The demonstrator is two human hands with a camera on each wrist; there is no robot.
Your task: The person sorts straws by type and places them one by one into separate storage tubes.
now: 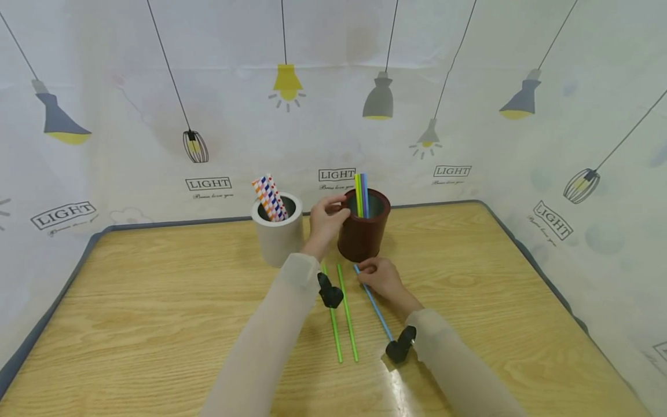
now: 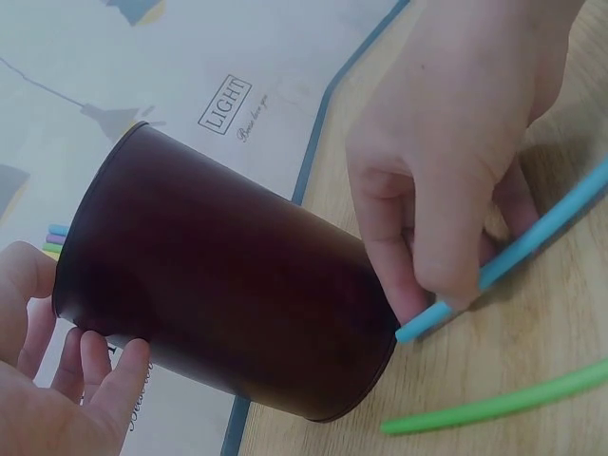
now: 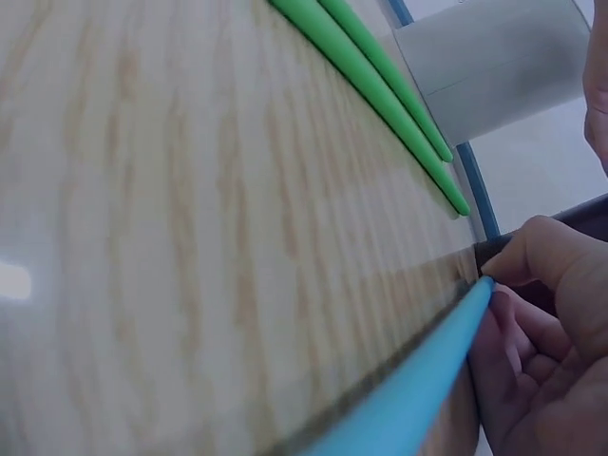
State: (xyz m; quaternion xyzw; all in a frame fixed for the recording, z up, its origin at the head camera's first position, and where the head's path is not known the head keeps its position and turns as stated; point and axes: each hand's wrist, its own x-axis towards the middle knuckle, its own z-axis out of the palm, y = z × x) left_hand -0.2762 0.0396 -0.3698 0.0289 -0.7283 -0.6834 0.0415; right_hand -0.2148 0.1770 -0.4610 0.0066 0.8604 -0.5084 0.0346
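Note:
A dark red-brown cup point(image 1: 361, 237) stands on the table with several plain straws point(image 1: 362, 194) in it, yellow, green, purple and blue. My left hand point(image 1: 326, 223) grips this cup by the left side of its rim, as the left wrist view point(image 2: 47, 370) also shows. In front of the cup, my right hand point(image 1: 384, 280) pinches the far end of a blue straw point(image 1: 376, 307) between thumb and finger. The straw lies along the table, its near end by the wrist camera. Two green straws point(image 1: 348, 318) lie to its left, one partly hidden by the left wrist camera.
Left of the dark cup stands a white cup point(image 1: 280, 240) holding several patterned paper straws point(image 1: 271, 200). The wooden table point(image 1: 172, 301) ends at a light wall covering point(image 1: 239, 116) printed with lamps.

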